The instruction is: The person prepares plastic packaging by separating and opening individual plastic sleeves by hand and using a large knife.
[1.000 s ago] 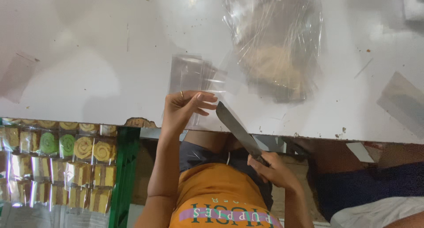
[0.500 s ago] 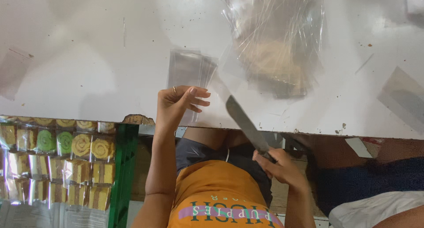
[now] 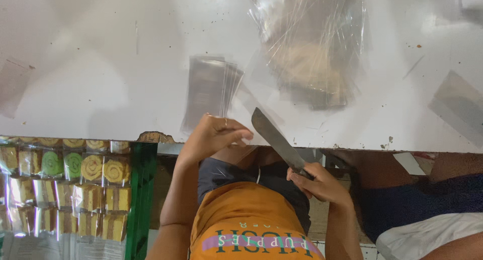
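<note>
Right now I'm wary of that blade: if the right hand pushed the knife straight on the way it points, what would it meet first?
The right hand aims the knife up-left. First in line looks to be the stack of clear plastic sleeves on the white table, just past the left hand's fingertips; depth is unclear.

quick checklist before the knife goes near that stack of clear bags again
1. Knife gripped: ok, right hand closed around the handle.
2. Blade off the bags: ok, it angles up beside the stack of clear bags without touching it.
3. Left hand away from the edge: not ok, its fingertips sit right next to the blade tip.
4. Stack squared up: not ok, the bags are fanned out.
5. Stack held down: cannot tell, the hand covers its near end.
</note>
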